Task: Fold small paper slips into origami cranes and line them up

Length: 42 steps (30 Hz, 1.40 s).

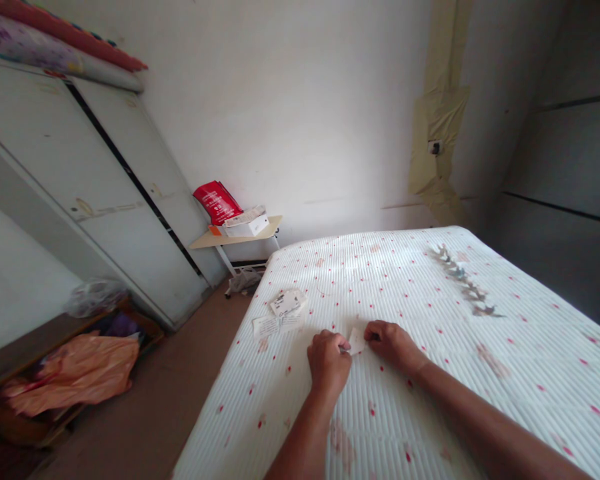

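Note:
A small piece of pale paper (356,341) is between my two hands, low over the mattress (390,393). My left hand (329,360) is closed, its thumb and forefinger pinching the paper's left side. At the right edge of the same paper, my right hand (393,343) is closed too, with its fingertips partly hidden. Printed paper pieces (285,307) lie in a loose pile beyond my left hand. Farther off to the right stands a row of small folded paper shapes (463,279) that look like birds.
A small side table (205,241) past the far left corner holds a red bag (217,202) and a white box (247,226). Grey cabinets (125,193) line the left. An orange plastic bag (80,373) lies lower left. A wall socket (435,147) is ahead.

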Each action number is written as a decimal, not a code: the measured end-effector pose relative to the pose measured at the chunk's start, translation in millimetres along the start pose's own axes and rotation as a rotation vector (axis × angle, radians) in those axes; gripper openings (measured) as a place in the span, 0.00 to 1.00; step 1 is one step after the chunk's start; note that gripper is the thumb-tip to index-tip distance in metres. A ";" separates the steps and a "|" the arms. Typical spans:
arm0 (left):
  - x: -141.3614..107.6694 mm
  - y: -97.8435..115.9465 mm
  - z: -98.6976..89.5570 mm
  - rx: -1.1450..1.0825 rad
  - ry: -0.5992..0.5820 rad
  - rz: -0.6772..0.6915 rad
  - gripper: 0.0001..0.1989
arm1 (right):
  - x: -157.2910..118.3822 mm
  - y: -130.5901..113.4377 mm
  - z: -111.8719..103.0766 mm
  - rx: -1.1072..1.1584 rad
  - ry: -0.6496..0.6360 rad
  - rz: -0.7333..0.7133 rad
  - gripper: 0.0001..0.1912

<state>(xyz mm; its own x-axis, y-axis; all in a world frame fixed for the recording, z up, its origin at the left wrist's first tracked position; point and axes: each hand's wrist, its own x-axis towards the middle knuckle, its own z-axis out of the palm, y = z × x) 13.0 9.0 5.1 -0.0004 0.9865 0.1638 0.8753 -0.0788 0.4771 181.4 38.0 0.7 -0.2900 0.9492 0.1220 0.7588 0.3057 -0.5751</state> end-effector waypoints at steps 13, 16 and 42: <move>-2.9 -5.9 -4.4 0.029 0.010 -0.035 0.07 | 1.3 -2.6 -2.4 0.012 -0.022 0.026 0.10; -3.5 -0.4 -2.4 0.039 0.066 -0.035 0.05 | 0.1 -7.7 -2.4 -0.004 -0.009 0.050 0.08; -7.5 0.3 0.6 0.038 0.069 0.035 0.06 | -9.9 -0.6 -10.3 0.032 0.020 0.012 0.22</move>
<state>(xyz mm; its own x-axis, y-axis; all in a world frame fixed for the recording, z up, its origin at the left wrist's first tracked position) 13.5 1.6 3.5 -0.0016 0.9709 0.2393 0.8930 -0.1063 0.4373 189.8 29.2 8.2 -0.2689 0.9541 0.1314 0.7429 0.2924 -0.6022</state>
